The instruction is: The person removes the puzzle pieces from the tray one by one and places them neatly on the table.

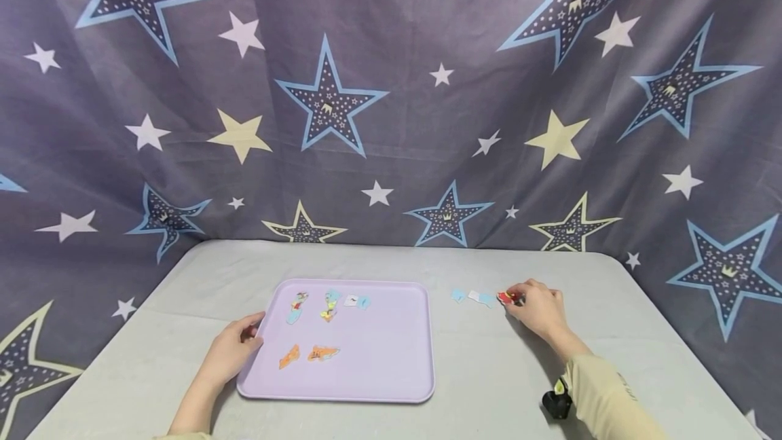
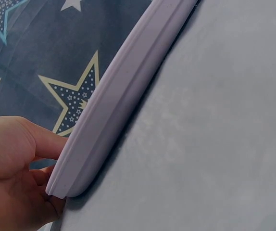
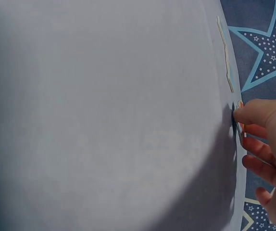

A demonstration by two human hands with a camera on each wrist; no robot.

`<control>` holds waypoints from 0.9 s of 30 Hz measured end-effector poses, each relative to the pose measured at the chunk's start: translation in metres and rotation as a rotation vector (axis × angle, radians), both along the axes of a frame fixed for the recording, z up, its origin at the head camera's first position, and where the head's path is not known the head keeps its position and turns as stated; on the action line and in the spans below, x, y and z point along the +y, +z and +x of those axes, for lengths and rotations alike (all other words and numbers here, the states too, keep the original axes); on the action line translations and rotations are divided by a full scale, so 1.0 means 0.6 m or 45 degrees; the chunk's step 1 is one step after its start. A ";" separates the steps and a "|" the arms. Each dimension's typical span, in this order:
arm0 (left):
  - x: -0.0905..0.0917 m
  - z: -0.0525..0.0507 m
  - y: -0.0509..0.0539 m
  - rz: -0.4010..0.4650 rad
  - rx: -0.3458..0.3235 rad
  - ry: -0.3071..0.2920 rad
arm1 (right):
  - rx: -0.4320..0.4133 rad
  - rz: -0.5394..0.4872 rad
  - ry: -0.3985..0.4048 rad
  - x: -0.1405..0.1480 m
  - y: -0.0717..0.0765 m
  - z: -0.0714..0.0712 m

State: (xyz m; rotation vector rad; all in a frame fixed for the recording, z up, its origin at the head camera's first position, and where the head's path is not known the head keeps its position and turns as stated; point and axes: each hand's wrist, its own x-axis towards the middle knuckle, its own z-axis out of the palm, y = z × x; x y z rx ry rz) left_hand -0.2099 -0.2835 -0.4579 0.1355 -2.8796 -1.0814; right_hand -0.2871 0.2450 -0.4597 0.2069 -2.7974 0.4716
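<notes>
A lilac tray (image 1: 379, 358) lies on the table, and my left hand (image 1: 229, 352) holds its left rim. In the left wrist view the thumb meets the outer side of the rim (image 2: 114, 101), with the other fingers partly hidden behind it. To the right of the tray, my right hand (image 1: 540, 307) pinches a small flat red cutout piece (image 1: 504, 298) close to the table. Beside that piece lie a white-and-blue piece (image 1: 480, 298) and a light blue piece (image 1: 457, 296). On the tray are two orange pieces, one (image 1: 290, 356) left of the other (image 1: 324, 353).
Along the tray's far side lie a blue-and-red piece (image 1: 296, 309), a blue-and-yellow piece (image 1: 330, 307) and a white-and-blue piece (image 1: 357, 301). A grey cloth covers the table (image 1: 489, 386). Behind it hangs a dark star-patterned curtain (image 1: 403, 121).
</notes>
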 end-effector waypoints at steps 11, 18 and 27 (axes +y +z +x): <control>0.001 0.001 0.003 -0.001 -0.002 -0.010 | -0.038 -0.035 0.023 0.007 -0.003 0.001; 0.002 0.000 0.002 0.002 -0.009 0.004 | -0.046 -0.110 0.050 0.014 -0.008 -0.002; 0.000 0.000 0.000 -0.001 -0.001 -0.002 | -0.029 -0.088 0.037 0.010 -0.011 -0.003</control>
